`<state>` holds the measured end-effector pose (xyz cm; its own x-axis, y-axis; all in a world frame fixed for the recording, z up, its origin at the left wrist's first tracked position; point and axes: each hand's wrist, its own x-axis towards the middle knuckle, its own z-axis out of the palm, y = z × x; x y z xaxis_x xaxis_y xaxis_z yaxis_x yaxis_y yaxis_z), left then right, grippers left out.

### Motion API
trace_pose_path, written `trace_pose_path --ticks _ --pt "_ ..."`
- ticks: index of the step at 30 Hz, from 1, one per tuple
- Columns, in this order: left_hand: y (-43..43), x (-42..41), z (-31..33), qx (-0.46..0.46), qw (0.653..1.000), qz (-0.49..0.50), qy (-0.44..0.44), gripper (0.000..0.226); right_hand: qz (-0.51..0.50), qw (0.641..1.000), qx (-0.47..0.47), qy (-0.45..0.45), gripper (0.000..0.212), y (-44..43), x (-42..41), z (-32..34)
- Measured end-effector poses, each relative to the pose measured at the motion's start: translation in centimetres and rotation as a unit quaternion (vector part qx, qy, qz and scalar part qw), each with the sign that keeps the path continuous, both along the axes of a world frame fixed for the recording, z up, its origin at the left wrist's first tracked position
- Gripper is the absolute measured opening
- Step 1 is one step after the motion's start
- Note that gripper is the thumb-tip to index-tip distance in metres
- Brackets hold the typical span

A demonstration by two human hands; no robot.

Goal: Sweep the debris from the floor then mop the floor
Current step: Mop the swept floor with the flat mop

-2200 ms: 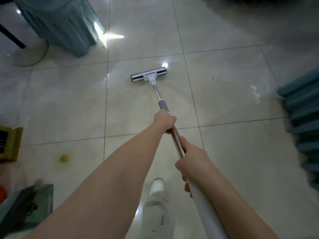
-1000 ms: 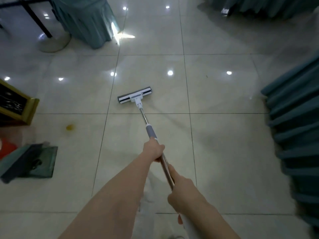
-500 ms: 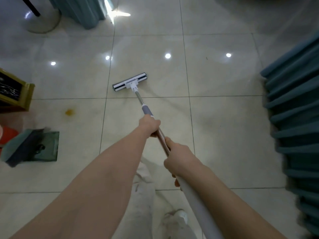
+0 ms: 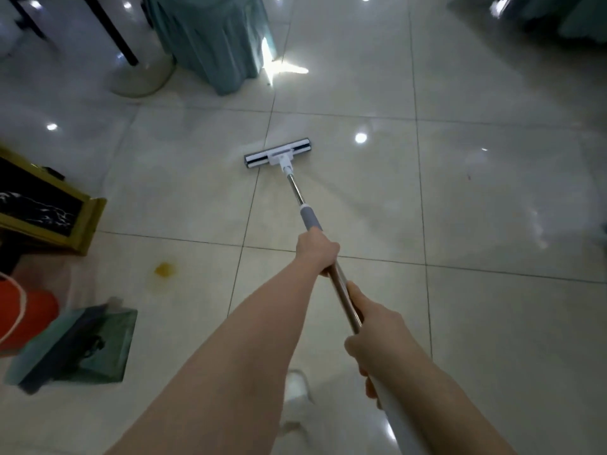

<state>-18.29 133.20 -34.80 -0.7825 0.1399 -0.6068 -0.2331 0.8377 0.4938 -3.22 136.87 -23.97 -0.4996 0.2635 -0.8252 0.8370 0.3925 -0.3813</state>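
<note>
While the flat mop head (image 4: 277, 156) lies pad-down on the tiles, straddling a grout line well ahead of the person, the metal shaft (image 4: 295, 192) runs back from it to both hands. Left hand (image 4: 317, 249): forward on the shaft, just below the grey sleeve (image 4: 308, 218), fingers wrapped round it. Right hand (image 4: 377, 333): nearer the body, closed round the shaft.

Step in hand, as judged: mopping, with the stroke at full reach. For a good stroke the head should lie flat to the tiles under even downward pressure from the forward hand, with the rear hand steering and successive passes overlapping. A yellow stain (image 4: 164, 269) on the tile to the left, well apart from the head, looks unmopped and will likely need repeated passes.

Floor (image 4: 492, 208): large glossy pale tiles with dark grout, mirroring ceiling lights. A sheen to the right suggests wetness, so footing calls for care.

Surroundings: a green dustpan (image 4: 75, 346) and a red object (image 4: 26, 316) at lower left, a gold-edged box (image 4: 49, 205) beyond them, teal draped cloth (image 4: 210, 37) and a round stand base (image 4: 141, 77) at the far side, a pale shoe (image 4: 297, 385) between the forearms.
</note>
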Motion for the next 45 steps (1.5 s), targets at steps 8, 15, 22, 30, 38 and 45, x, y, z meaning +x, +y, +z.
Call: trace_pose_path --ticks 8,15,22,30,38,45 --pt "-3.9 -15.2 -3.5 0.074 0.995 0.073 -0.004 0.032 0.022 0.998 -0.037 0.039 0.081 -2.9 -15.6 -4.3" --pt "-8.9 -13.6 -3.9 0.068 0.995 0.077 0.012 0.033 0.015 0.996 -0.076 0.035 0.089 -8.2 -14.0 -4.2" --pt "-11.9 -3.4 -2.4 0.083 0.99 0.112 -0.009 0.029 0.066 0.996 -0.058 0.028 0.086 -10.0 -4.4 -2.0" --pt "-15.0 18.1 -0.7 0.078 0.986 0.147 -0.03 0.033 0.147 0.986 -0.045 0.065 0.084 -10.4 16.6 0.9" --pt "-15.3 38.8 1.7 0.094 0.971 0.209 -0.074 0.046 0.231 0.972 -0.03 0.036 0.093 -9.2 35.9 4.5" --pt "-16.9 38.5 4.2 0.106 0.967 0.221 -0.072 0.03 0.225 0.973 -0.011 0.041 0.081 -11.1 35.3 6.1"
